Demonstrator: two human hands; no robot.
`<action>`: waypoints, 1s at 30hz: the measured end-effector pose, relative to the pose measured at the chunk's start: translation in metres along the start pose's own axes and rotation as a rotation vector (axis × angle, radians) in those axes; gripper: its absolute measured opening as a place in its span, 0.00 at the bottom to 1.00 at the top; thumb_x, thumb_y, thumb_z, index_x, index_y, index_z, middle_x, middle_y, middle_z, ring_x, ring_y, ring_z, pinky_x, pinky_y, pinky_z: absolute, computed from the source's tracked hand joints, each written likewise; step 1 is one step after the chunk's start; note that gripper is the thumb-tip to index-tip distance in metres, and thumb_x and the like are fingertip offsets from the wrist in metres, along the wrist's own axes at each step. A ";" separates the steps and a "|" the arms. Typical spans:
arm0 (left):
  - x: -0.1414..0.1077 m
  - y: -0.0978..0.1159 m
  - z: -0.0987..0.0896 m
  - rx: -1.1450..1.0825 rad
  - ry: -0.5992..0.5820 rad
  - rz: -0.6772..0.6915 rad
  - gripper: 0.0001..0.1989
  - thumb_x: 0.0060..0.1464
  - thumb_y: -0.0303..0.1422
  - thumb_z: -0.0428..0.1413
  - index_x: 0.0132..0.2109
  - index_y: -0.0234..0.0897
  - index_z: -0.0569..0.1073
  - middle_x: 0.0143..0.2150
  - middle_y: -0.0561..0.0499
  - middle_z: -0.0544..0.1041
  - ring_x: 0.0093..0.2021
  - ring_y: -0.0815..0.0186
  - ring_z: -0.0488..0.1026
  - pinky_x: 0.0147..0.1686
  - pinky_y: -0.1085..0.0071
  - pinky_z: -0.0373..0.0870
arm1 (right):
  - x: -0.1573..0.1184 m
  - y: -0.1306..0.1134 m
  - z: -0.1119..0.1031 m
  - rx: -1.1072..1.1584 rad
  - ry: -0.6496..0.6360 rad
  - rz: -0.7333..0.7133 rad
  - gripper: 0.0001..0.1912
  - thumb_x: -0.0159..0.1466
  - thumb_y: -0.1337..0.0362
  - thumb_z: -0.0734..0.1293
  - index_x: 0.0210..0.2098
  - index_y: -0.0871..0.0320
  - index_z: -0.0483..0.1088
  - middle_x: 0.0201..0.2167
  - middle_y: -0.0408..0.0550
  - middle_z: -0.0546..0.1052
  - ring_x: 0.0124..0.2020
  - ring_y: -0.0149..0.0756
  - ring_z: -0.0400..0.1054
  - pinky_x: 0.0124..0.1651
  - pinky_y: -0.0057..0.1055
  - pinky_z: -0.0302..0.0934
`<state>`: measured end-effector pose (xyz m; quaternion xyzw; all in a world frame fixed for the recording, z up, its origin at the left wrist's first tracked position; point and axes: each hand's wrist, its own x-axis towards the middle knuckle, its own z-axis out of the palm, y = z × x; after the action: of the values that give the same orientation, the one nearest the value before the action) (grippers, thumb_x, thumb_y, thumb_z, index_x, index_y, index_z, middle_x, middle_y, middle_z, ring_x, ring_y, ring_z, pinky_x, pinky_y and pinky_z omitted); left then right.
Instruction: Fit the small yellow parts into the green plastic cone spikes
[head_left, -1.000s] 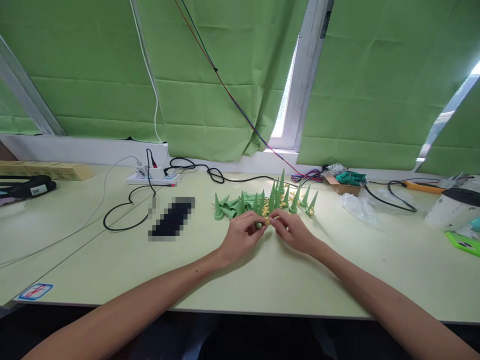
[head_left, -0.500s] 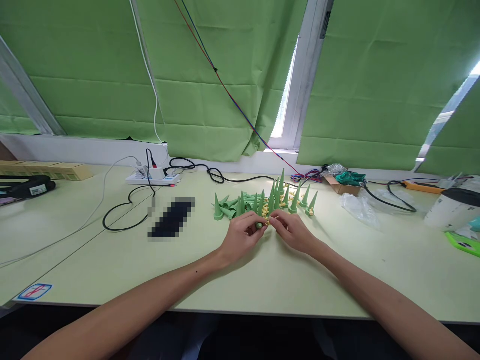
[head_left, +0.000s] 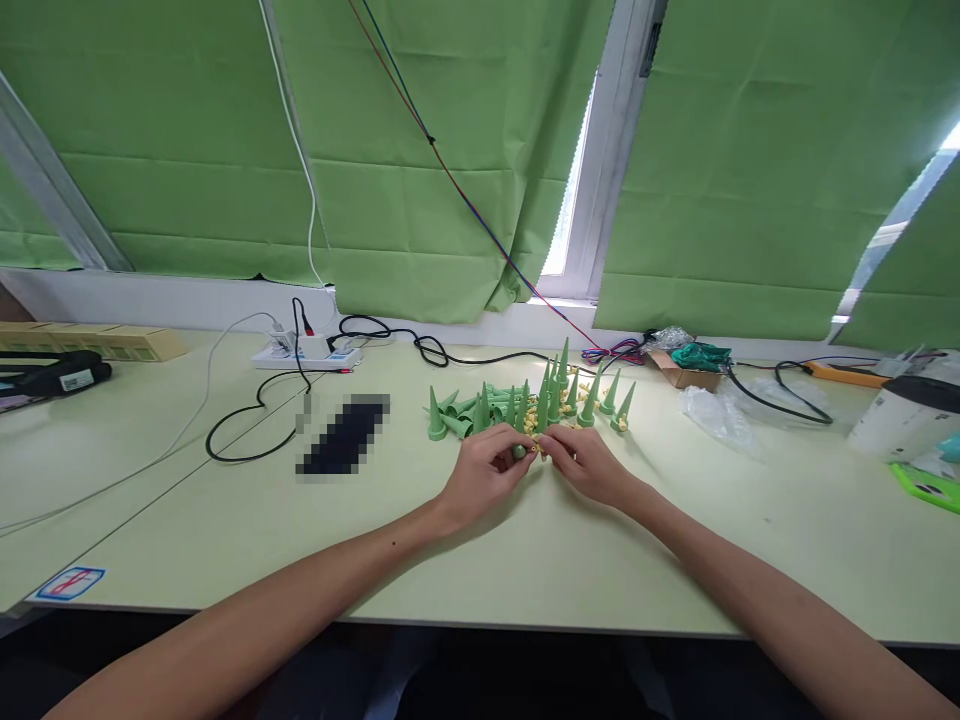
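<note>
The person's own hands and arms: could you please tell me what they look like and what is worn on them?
The left hand and right hand are ungloved. No sleeve, watch or bracelet shows on the left forearm or right forearm. A small spot marks the left forearm.

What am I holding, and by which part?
Your left hand holds a green piece, one rounded end showing past the fingers; I can't tell which part is gripped.

Daylight glares through the window gap [head_left: 571,190]; room adequately lit. Soft shadows under forearms on tabletop [head_left: 645,560]. Edges stretched; small pieces at fingertips indistinct; one patch pixelated.
</note>
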<state>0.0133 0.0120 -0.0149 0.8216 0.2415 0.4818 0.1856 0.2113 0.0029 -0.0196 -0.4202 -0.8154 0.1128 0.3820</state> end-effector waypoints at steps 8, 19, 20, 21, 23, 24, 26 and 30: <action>0.001 0.001 0.000 0.000 0.001 0.010 0.05 0.61 0.32 0.57 0.38 0.36 0.77 0.32 0.50 0.77 0.27 0.71 0.70 0.24 0.76 0.67 | 0.001 0.000 0.001 0.013 0.007 0.017 0.23 0.74 0.54 0.54 0.24 0.56 0.58 0.18 0.38 0.59 0.21 0.29 0.53 0.28 0.29 0.48; 0.000 0.000 -0.001 0.000 0.067 0.001 0.05 0.60 0.32 0.58 0.40 0.36 0.77 0.32 0.51 0.74 0.26 0.72 0.68 0.23 0.76 0.67 | -0.003 -0.007 -0.003 0.134 -0.035 0.022 0.12 0.73 0.55 0.56 0.44 0.56 0.64 0.18 0.36 0.64 0.20 0.31 0.54 0.27 0.29 0.51; 0.000 0.000 -0.001 0.009 0.068 0.022 0.04 0.60 0.31 0.57 0.40 0.36 0.77 0.32 0.51 0.74 0.26 0.72 0.68 0.23 0.76 0.67 | -0.003 -0.007 -0.003 0.138 -0.035 0.022 0.12 0.73 0.55 0.56 0.43 0.56 0.64 0.18 0.36 0.64 0.20 0.31 0.54 0.27 0.29 0.51; 0.000 0.000 -0.002 0.021 0.068 0.046 0.04 0.61 0.30 0.57 0.40 0.37 0.77 0.31 0.52 0.73 0.26 0.73 0.67 0.23 0.77 0.66 | -0.002 -0.007 -0.003 0.141 -0.034 0.021 0.12 0.73 0.55 0.56 0.43 0.56 0.64 0.18 0.36 0.64 0.20 0.31 0.54 0.27 0.29 0.51; 0.000 0.000 -0.002 0.048 0.067 0.095 0.04 0.61 0.29 0.56 0.41 0.37 0.77 0.31 0.52 0.72 0.25 0.73 0.65 0.22 0.77 0.64 | -0.002 -0.007 -0.003 0.144 -0.032 0.018 0.12 0.73 0.55 0.56 0.42 0.56 0.64 0.18 0.36 0.64 0.20 0.31 0.53 0.26 0.29 0.51; 0.000 -0.001 -0.002 0.061 0.067 0.116 0.05 0.60 0.28 0.56 0.41 0.37 0.76 0.30 0.53 0.72 0.24 0.73 0.64 0.22 0.77 0.64 | -0.002 -0.007 -0.003 0.143 -0.031 0.015 0.12 0.73 0.55 0.56 0.42 0.56 0.64 0.18 0.36 0.64 0.20 0.31 0.53 0.26 0.29 0.51; -0.001 -0.002 -0.002 0.079 0.070 0.151 0.05 0.60 0.27 0.56 0.41 0.37 0.76 0.31 0.53 0.72 0.24 0.74 0.63 0.23 0.76 0.63 | -0.002 -0.007 -0.003 0.140 -0.029 0.009 0.12 0.73 0.55 0.56 0.41 0.55 0.64 0.18 0.36 0.64 0.20 0.30 0.53 0.26 0.29 0.50; -0.002 -0.004 -0.001 0.090 0.070 0.170 0.06 0.59 0.25 0.55 0.41 0.38 0.76 0.31 0.52 0.73 0.24 0.74 0.63 0.23 0.76 0.63 | -0.003 -0.006 -0.003 0.135 -0.029 0.005 0.12 0.73 0.55 0.56 0.40 0.55 0.64 0.18 0.36 0.63 0.20 0.30 0.53 0.26 0.29 0.50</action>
<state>0.0113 0.0140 -0.0180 0.8294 0.1988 0.5127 0.0983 0.2107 -0.0031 -0.0163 -0.3940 -0.8102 0.1745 0.3973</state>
